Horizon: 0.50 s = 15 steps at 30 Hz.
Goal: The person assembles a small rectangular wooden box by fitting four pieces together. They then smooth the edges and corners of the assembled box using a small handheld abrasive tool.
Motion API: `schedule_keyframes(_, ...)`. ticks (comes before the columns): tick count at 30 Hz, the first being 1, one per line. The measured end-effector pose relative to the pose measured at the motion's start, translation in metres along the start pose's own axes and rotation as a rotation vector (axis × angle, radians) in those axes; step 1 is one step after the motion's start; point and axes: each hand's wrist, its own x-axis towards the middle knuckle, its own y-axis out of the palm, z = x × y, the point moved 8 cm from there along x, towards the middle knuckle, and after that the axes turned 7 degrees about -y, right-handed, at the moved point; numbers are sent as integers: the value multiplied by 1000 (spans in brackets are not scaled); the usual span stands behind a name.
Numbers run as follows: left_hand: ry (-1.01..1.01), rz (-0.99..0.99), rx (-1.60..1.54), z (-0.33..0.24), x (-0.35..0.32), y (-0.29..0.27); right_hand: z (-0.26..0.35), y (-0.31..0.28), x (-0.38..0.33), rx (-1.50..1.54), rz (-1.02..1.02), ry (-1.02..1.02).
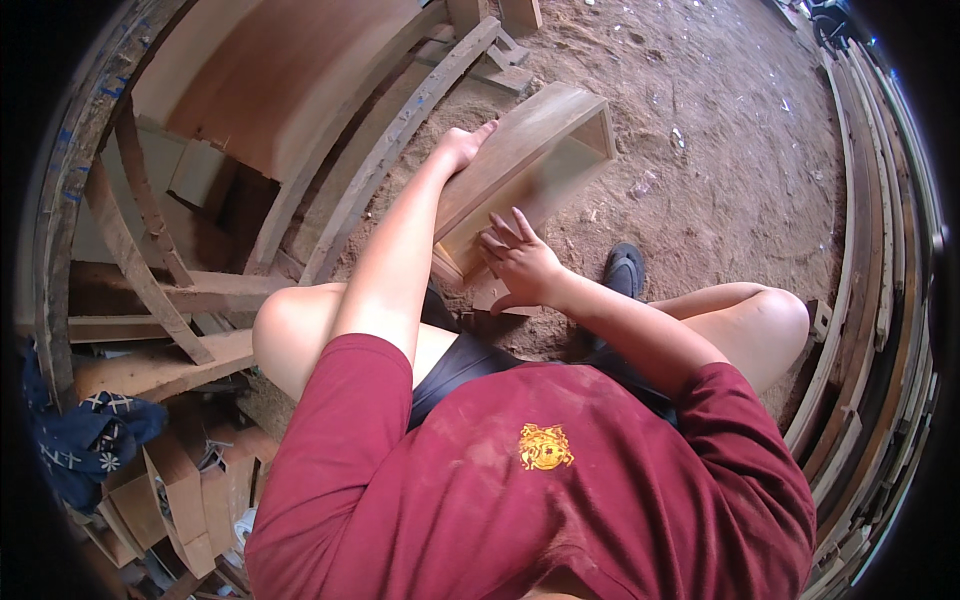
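Observation:
A long, shallow wooden drawer [540, 122], open on one side, is tilted on its edge in front of me. My left hand [463, 147] grips its outer left side, with the fingers partly hidden behind the board. At the drawer's near end, my right hand [522, 264] lies against the inner face with its fingers spread. Nothing is held in that hand. Below the right hand, a small pale wood piece [505, 297] shows near the ground, partly covered.
Curved wooden frame pieces [400, 150] stand at the left beside a large panel [270, 80]. Long planks [865, 250] are stacked along the right. Sandy ground [720, 170] lies ahead. A dark blue cloth [85, 430] and box-like wood pieces [185, 490] sit at the lower left.

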Motion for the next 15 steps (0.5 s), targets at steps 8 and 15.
schedule_keyframes(8,32,-67,101,-14,-21,5,-13,31,53,186,219,-150)
schedule_keyframes(15,68,-87,146,-12,-16,1,6,19,53,175,250,-164)
